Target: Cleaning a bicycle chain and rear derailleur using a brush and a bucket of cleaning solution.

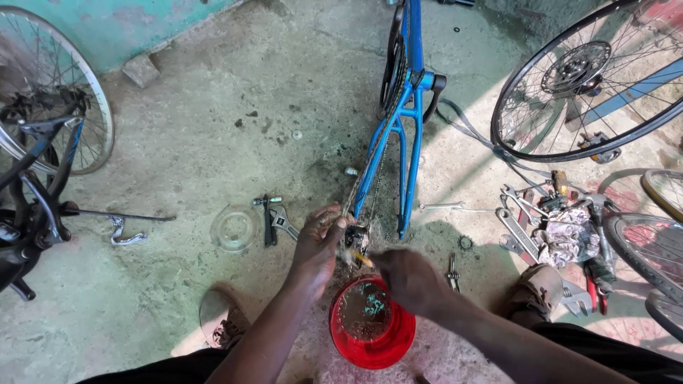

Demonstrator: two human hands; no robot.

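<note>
Your left hand: fingers curled, gripping chain near rear derailleur at low end of blue bike frame. Your right hand: fingers closed on small yellow-handled brush, tip at derailleur, blurred. Red bowl of murky liquid on floor just below both hands. Frame upside down, rear wheel off. Adjustable wrench and clear disc left of your left hand; spanners and rag piled well right; spoked wheel beyond

Stained concrete floor, teal wall
</note>
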